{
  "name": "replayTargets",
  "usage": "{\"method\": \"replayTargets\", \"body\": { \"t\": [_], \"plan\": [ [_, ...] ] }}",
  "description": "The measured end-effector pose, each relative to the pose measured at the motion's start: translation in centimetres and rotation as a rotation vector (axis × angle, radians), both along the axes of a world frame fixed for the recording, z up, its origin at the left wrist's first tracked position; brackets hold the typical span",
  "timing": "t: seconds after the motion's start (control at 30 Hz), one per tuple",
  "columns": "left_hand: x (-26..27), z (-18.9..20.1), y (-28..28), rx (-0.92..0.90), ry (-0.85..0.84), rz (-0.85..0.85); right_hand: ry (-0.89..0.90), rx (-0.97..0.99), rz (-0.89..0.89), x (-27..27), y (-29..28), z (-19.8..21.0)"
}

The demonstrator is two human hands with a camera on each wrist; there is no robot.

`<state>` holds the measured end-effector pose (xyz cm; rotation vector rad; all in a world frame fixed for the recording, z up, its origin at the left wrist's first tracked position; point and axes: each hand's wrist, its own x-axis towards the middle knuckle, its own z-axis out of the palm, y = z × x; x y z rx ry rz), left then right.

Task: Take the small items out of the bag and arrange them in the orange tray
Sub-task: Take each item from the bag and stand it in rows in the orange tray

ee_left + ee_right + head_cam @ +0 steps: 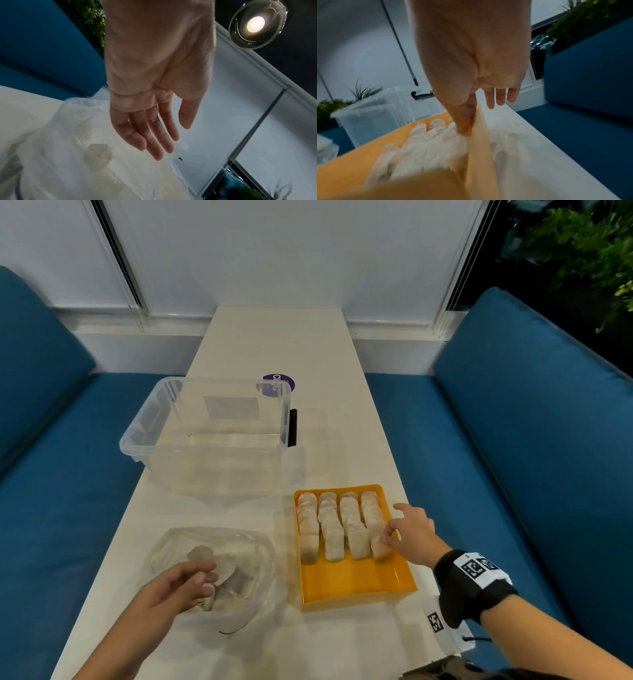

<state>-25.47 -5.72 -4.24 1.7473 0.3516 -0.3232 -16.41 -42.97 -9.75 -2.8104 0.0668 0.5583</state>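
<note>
The orange tray (356,583) lies on the white table at the right and holds several small white items (334,529) in four rows. My right hand (386,537) reaches in over the tray's right wall (481,142). Its thumb and index finger pinch the nearest item of the rightmost row (380,547), while the other fingers are spread above the wall. The clear plastic bag (239,546) lies at the left with several items inside, one of them (98,155) plainly seen. My left hand (205,577) hovers over the bag's mouth, fingers (154,146) loose, holding nothing.
A large clear storage box (205,436) with a black latch stands behind the bag and tray. A purple sticker (279,385) lies beyond it. Blue benches (513,474) flank the narrow table (274,344) on both sides.
</note>
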Motion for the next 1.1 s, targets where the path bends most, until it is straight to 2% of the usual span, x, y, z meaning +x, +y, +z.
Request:
{"method": "replayTargets", "body": {
  "t": [0.27, 0.4, 0.57, 0.8, 0.97, 1.1],
  "plan": [
    [-0.7, -0.7, 0.6, 0.0, 0.021, 0.042, -0.131, -0.096, 0.012, 0.8, 0.5, -0.4],
    [-0.7, -0.4, 0.6, 0.001, 0.018, 0.048, -0.128, -0.082, 0.019, 0.9, 0.4, -0.2],
    [-0.5, 0.1, 0.8, 0.004, 0.012, 0.044, -0.246, -0.021, 0.029, 0.3, 0.7, 0.8],
    [-0.2, 0.3, 0.6, 0.003, -0.008, 0.042, -0.105, -0.247, 0.26, -1.7, 1.1, 1.3],
    [-0.1, 0.3, 0.3, 0.003, -0.008, 0.039, -0.023, -0.336, 0.27, -1.5, 1.7, 1.3],
    [0.2, 0.5, 0.3, 0.1, -0.044, 0.056, -0.044, -0.282, 0.212, -1.7, 1.6, 2.2]
  ]
}}
